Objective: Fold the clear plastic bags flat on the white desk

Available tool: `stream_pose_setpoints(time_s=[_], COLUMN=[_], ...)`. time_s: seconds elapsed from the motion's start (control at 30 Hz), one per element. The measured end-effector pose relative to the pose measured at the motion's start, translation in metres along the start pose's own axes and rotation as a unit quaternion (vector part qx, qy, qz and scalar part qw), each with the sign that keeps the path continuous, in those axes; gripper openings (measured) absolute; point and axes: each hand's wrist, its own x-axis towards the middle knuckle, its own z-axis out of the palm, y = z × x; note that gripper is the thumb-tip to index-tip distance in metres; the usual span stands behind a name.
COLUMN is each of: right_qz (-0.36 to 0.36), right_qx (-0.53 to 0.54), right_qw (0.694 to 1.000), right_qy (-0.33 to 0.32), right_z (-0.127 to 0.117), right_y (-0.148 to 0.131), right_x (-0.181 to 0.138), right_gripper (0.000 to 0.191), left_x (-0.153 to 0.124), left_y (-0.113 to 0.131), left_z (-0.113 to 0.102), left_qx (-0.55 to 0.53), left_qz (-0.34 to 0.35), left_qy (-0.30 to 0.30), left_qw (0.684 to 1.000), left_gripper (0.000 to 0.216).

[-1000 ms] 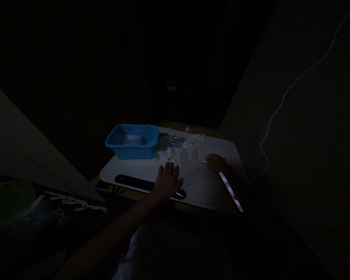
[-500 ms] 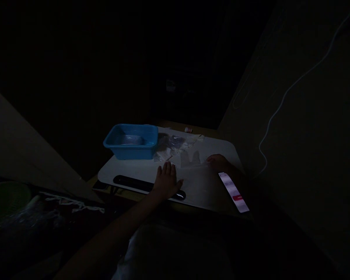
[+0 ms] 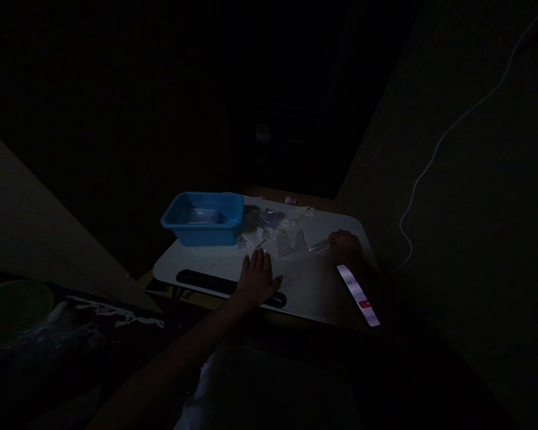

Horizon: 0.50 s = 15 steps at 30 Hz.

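My left hand (image 3: 256, 279) lies flat with its fingers stretched out, near the front edge of the white table (image 3: 309, 292). Its wrist crosses over a long black strip (image 3: 206, 279) along that edge. At the right side of the table my right hand (image 3: 347, 246) is closed like a fist. A clear plastic piece (image 3: 318, 246) runs out of it toward the left and seems to be in its grip. Between the hands, the outline of that plastic is hard to follow in the dim light. A lit phone (image 3: 357, 294) is just below my right hand.
A blue plastic basin (image 3: 206, 235) stands at the table's back left with a clear packet (image 3: 203, 215) inside. Crumpled clear plastic (image 3: 271, 218) lies beside it. A small container (image 3: 291, 200) is at the back. A white cable (image 3: 434, 149) hangs along the right wall.
My right hand has moved a little to the right and turned into a fist, and the clear plastic at it looks bunched. My left hand stays in place.
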Motion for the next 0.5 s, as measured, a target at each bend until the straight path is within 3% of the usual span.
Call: stream_pose_setpoints(time_s=[0.1,0.17,0.4,0.5], right_qz=[0.055,0.055,-0.186,-0.203], right_qx=[0.038,0.060,0.123,0.111], right_qw=[0.998,0.996,0.975,0.973], right_qy=[0.018,0.027,0.008,-0.002], right_z=[0.000,0.001,0.010,0.016], right_y=[0.001,-0.002,-0.052,-0.070], right_x=[-0.003,-0.007,-0.030,-0.026], right_gripper=[0.036,0.038,0.035,0.036], left_x=[0.000,0.000,0.000,0.000], left_y=[0.000,0.000,0.001,0.002], left_z=[-0.001,-0.001,0.000,-0.001], left_qx=[0.000,0.000,0.001,0.006], left_qz=[0.000,-0.002,-0.006,-0.009], left_qy=[-0.002,-0.001,-0.007,-0.012], left_qw=[1.000,1.000,1.000,1.000], left_gripper=[0.070,0.070,0.071,0.072])
